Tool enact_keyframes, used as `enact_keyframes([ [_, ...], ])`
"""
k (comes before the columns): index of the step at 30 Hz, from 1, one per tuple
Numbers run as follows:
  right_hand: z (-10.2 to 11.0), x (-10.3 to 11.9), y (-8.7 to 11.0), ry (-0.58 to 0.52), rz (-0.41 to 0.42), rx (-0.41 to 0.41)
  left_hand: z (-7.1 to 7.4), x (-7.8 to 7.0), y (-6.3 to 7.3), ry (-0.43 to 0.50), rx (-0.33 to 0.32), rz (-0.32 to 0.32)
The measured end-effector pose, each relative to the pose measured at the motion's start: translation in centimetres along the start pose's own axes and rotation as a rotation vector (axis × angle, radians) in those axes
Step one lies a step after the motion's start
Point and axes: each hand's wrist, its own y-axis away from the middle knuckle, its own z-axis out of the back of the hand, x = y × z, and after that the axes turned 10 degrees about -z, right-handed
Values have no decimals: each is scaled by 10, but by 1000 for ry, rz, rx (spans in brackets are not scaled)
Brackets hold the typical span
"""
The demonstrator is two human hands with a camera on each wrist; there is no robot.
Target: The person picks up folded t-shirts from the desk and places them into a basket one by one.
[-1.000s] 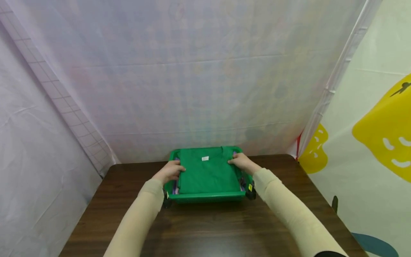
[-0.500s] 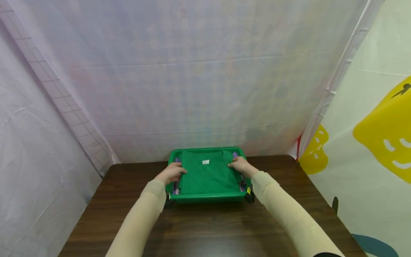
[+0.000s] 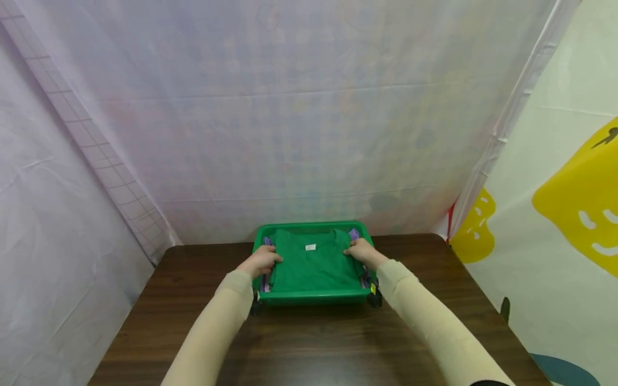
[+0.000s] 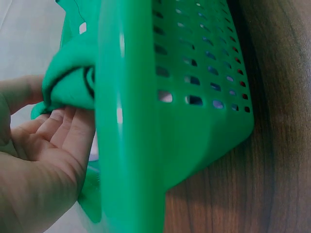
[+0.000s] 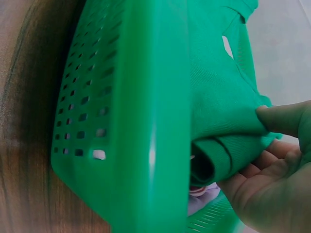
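Observation:
A folded green shirt (image 3: 314, 268) with a small white neck label lies in a green plastic basket (image 3: 316, 294). My left hand (image 3: 261, 261) grips the shirt's left side, the thumb above and the fingers under the folded layers in the left wrist view. On the opposite side my right hand (image 3: 364, 253) pinches the right edge, thumb on top; the rolled fold (image 5: 214, 160) shows beside its fingers in the right wrist view. Purple cloth (image 3: 354, 234) peeks out beneath the shirt at both sides. The shirt hides most of the basket's inside.
The basket stands toward the back of a dark brown wooden table (image 3: 309, 343). Behind it hangs a pale sheet (image 3: 299, 134), and white sheets close off both sides. The basket's side walls are perforated. Black wrist devices (image 3: 374, 297) sit close by its front corners.
Both hands have shifted slightly toward me and lower with the shirt. Its far edge, first level with the basket's back rim, now lies inside that rim, and more purple cloth shows.

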Motion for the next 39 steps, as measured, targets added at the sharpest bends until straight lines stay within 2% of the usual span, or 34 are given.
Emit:
enact_keyframes([
  [5, -1, -1, 1, 5, -3, 3, -5, 1, -2, 48, -26, 11],
  [12, -5, -1, 0, 1, -33, -5, -9, 0, -1, -11, -61, 17],
  [23, -7, -6, -2, 22, -5, -10, -14, 4, -3, -11, -91, 40],
  [29, -8, -3, 4, 56, -33, -24, -17, 2, -2, 21, -99, 56],
  [33, -7, -1, 9, 64, -47, 6, -18, 0, -1, 25, -100, 66],
  [39, 1, 0, 10, 88, -62, 26, -17, -4, 1, -6, -87, 74],
])
